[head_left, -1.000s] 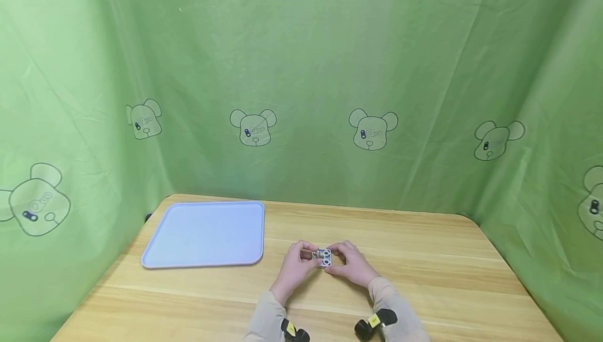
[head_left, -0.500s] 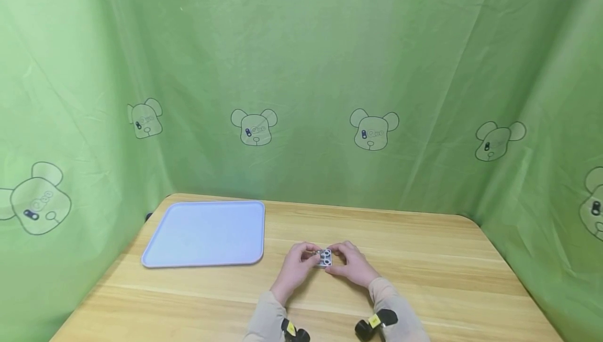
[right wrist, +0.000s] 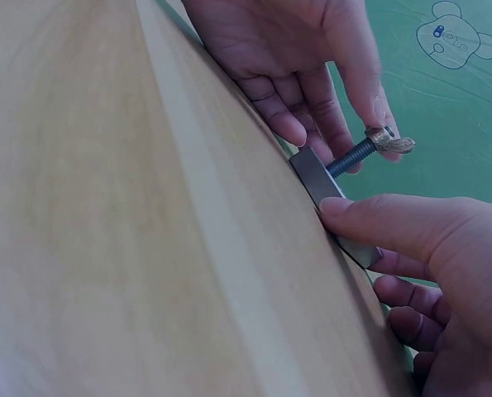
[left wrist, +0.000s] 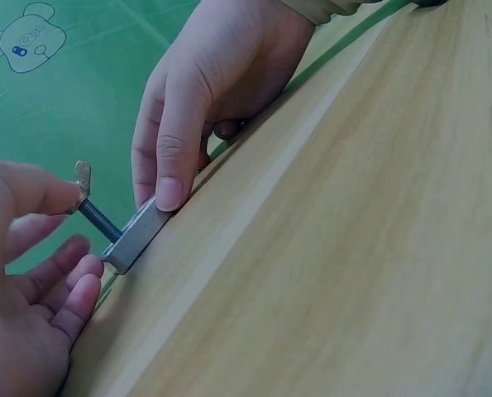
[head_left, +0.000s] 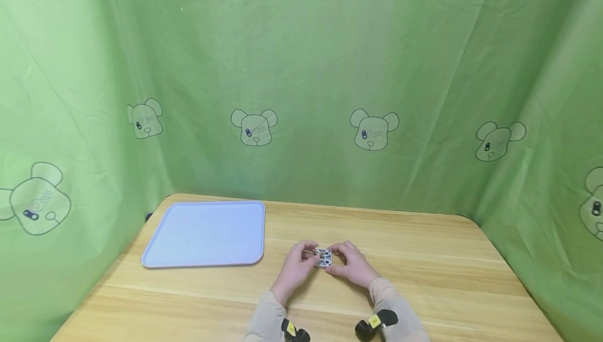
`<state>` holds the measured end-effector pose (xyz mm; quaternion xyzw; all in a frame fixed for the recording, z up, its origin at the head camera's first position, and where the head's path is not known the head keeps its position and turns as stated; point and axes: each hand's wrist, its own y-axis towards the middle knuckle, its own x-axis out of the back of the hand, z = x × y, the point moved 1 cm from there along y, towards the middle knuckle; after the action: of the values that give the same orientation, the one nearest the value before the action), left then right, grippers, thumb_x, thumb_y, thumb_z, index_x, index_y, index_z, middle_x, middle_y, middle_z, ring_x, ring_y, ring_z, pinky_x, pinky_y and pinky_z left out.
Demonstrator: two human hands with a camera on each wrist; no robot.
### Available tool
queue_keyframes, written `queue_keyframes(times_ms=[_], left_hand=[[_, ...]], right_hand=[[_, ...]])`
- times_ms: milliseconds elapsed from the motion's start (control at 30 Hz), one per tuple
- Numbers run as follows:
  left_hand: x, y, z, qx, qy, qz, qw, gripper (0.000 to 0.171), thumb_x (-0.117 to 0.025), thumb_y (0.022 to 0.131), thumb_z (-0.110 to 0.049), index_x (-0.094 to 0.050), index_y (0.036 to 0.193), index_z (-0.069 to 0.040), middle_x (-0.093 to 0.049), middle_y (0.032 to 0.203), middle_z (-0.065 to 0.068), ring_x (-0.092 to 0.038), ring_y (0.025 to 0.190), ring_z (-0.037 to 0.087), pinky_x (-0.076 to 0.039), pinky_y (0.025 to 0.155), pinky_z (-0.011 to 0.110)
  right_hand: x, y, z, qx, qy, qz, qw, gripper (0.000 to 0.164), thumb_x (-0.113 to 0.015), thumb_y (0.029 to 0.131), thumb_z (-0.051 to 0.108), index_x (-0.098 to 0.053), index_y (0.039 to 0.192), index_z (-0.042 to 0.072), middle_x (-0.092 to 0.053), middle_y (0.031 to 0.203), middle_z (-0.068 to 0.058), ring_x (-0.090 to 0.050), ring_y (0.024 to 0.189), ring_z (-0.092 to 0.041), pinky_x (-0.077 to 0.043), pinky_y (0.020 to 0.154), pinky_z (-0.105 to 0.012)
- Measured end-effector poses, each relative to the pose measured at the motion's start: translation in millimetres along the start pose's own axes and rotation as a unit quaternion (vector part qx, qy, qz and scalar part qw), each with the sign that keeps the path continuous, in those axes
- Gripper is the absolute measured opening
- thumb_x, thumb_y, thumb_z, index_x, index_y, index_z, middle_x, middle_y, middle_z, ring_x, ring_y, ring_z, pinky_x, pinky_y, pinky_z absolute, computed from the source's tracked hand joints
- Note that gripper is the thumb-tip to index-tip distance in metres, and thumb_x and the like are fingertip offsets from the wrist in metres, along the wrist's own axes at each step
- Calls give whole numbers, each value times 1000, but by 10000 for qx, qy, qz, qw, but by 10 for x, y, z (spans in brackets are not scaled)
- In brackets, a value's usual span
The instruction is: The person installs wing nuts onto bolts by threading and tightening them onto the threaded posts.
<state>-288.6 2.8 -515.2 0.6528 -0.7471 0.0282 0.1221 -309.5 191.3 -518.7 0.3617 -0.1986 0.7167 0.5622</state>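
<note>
A small metal block with round rings on its top lies on the table between both hands. From it rises a threaded bolt, topped by a brass-coloured wing nut. My left hand pinches the wing nut between thumb and finger, its other fingers loosely curled beside the block. My right hand grips the opposite end of the block, with the thumb on the near side, as the right wrist view shows. The far fingers of the right hand are partly hidden behind the block in the left wrist view.
A pale blue tray lies on the left of the wooden table. A green curtain printed with bear heads stands around the back and sides. Small black wrist cameras sit on both sleeves.
The left thumb and fingers have closed in over the wing nut, then spread a little again around it. The right hand and block have stayed in place.
</note>
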Motion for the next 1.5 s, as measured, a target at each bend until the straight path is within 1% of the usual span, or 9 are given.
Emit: queue_keyframes(times_ms=[100,167,367,500,533,767,900,1267,1500], left_hand=[[-15,6,0,100,-383,-108,9992,34,-65,85,-5,-52,116,-1,-60,112,16,-59,97,18,-51,81,25],[-20,7,0,148,-492,-174,9985,32,-65,82,-3,-50,110,0,-60,111,17,-59,94,18,-51,79,24],[-10,-23,-56,80,-246,-192,9995,21,-65,79,0,-53,96,2,-58,115,18,-57,93,18,-50,78,24],[-6,-8,-42,42,-217,-91,9997,23,-67,79,0,-54,98,2,-56,112,17,-59,92,19,-53,80,27],[-9,12,-1,33,-238,-61,9997,24,-67,79,-1,-55,99,1,-56,112,16,-60,91,18,-54,80,28],[-3,-4,-10,46,-330,-2,9994,29,-72,79,-3,-58,104,1,-56,113,17,-60,90,18,-54,78,25],[0,-6,-13,88,-206,13,9997,29,-74,81,-10,-59,104,-1,-56,115,16,-60,92,17,-52,78,24],[-5,3,13,-204,211,-59,9996,18,-67,88,-14,-65,103,-5,-59,108,12,-59,94,15,-50,81,25],[1,-3,16,-301,443,-43,9986,16,-65,90,-15,-67,104,-7,-60,108,11,-57,96,17,-49,86,32]], right_hand=[[2,-6,6,-21,-5,-10,10000,54,-83,72,34,-64,118,12,-56,102,-1,-46,90,-13,-42,80,-27],[4,-9,10,-29,-13,-15,10000,54,-83,72,34,-64,118,12,-56,101,-1,-46,89,-13,-42,79,-27],[3,-7,19,-66,15,-34,10000,53,-83,71,33,-65,117,13,-55,100,0,-45,88,-13,-41,78,-27],[8,-7,24,-70,42,-17,10000,53,-83,72,33,-64,117,13,-55,100,0,-45,88,-13,-41,78,-28],[11,-8,26,-67,51,-7,10000,53,-83,72,33,-64,117,13,-55,100,-1,-46,89,-14,-41,79,-28],[13,-7,19,-51,70,13,10000,54,-83,72,33,-64,118,12,-56,102,-1,-47,90,-14,-42,81,-30],[17,-10,19,-12,76,28,10000,54,-83,72,33,-64,118,11,-55,101,-2,-46,90,-14,-41,79,-28],[17,-3,35,55,30,-35,10000,52,-82,73,33,-64,116,11,-56,100,-1,-45,89,-13,-39,78,-26],[13,1,24,101,16,2,9999,53,-82,73,34,-64,117,11,-56,100,-2,-45,88,-13,-40,78,-25]])
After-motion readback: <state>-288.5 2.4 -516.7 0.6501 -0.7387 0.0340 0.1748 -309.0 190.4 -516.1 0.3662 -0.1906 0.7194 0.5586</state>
